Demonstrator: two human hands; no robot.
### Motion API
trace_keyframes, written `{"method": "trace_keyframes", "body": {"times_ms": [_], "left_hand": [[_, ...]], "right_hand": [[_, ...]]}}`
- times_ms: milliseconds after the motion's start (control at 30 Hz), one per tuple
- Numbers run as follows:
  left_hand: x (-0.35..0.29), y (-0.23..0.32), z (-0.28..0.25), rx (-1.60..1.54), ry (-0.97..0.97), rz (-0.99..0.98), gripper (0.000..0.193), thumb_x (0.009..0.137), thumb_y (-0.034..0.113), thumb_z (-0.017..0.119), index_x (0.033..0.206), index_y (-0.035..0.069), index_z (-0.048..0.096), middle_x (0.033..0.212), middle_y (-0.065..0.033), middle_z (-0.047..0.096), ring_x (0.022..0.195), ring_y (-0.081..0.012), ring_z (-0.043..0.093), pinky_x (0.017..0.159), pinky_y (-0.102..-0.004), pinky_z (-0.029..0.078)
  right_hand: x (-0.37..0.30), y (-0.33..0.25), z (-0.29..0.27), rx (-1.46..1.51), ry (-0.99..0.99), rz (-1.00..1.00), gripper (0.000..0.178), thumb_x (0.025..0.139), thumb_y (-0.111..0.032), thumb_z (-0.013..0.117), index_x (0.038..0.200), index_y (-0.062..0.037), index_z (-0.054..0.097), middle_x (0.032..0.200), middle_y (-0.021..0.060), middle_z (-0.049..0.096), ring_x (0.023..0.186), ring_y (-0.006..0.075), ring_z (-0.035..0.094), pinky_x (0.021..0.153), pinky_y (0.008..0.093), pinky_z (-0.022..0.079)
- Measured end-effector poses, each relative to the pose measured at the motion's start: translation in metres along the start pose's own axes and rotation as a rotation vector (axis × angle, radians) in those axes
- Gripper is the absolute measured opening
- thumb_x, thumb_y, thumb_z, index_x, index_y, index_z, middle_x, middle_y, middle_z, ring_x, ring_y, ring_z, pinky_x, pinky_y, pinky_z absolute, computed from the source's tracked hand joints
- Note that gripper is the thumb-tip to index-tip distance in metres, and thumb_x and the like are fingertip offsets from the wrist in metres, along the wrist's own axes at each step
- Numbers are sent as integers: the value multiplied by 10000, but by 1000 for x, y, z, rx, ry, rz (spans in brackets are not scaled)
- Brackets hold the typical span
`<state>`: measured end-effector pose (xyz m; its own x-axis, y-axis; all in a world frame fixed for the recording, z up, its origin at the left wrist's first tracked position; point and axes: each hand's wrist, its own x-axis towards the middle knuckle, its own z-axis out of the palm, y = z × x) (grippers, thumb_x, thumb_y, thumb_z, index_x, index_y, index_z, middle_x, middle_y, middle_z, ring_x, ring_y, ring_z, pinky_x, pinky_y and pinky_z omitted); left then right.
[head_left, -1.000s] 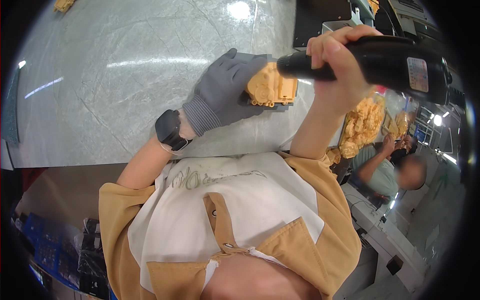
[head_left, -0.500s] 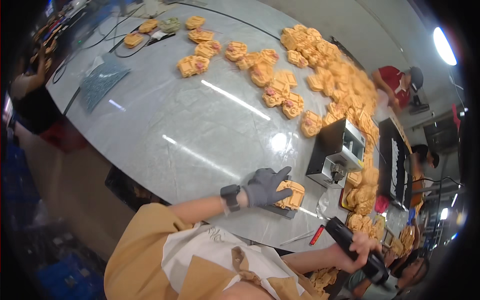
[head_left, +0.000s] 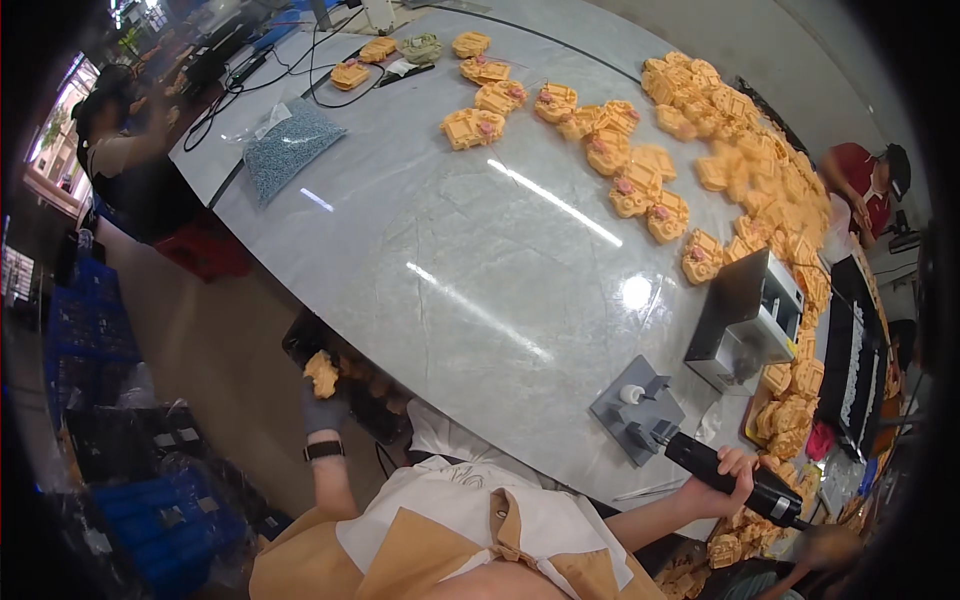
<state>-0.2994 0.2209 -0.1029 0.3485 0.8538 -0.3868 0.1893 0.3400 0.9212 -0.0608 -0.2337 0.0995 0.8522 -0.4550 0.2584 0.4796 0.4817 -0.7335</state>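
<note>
My left hand (head_left: pixel 325 412), in a grey glove, is closed on an orange moulded plastic part (head_left: pixel 321 374) beyond the table's left edge, beside a dark bin (head_left: pixel 372 412). My bare right hand (head_left: pixel 738 478) grips a black electric screwdriver (head_left: pixel 698 458), whose tip points left at the grey fixture (head_left: pixel 609 402). Whether the tip touches the fixture I cannot tell. The fixture lies on the table with a white round post (head_left: pixel 632 394) standing on it and no orange part in it.
A black and silver box-shaped machine (head_left: pixel 735 320) stands right of the fixture. Heaps of orange parts (head_left: pixel 775 180) run along the right side of the grey table (head_left: pixel 400 220). A bag of bluish pellets (head_left: pixel 290 150) lies far left. Other people (head_left: pixel 865 185) sit beyond the table.
My left hand has lifted the orange part off the fixture and carried it left past the table edge. The screwdriver tip has come over beside the fixture. The view has shifted left.
</note>
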Motion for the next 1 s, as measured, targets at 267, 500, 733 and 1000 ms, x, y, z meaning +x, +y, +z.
{"method": "trace_keyframes", "body": {"times_ms": [267,500,733,1000], "left_hand": [[7,217,163,126,343,1397,534,868,200,549,1287,-44,324,1280,-161,412,1176,-264,427,988,-362,341],[154,227,379,1386,-284,980,734,684,361,606,1357,227,345,1304,-179,403,1164,-349,434,963,-414,367],[94,169,329,671,-438,1038,548,687,194,714,1186,95,510,1128,-170,527,1004,-301,549,864,-368,454],[-154,112,318,481,-1213,1358,505,572,-51,675,1019,168,586,1119,-93,530,1034,-305,520,847,-371,458]], "right_hand": [[-7,-32,-8,-91,-29,-103,416,709,-79,484,1118,-18,436,650,15,387,550,121,408,680,285,352],[-28,-31,-17,-93,-68,-108,406,722,-85,493,1119,-25,439,647,22,388,555,126,424,635,302,366],[-36,-54,-51,-279,208,-130,361,736,-82,507,1082,-45,410,640,7,385,565,117,399,629,268,334],[-28,-23,-43,-202,124,-122,392,717,-64,518,1098,-11,445,671,49,465,554,157,456,636,348,393]]}}
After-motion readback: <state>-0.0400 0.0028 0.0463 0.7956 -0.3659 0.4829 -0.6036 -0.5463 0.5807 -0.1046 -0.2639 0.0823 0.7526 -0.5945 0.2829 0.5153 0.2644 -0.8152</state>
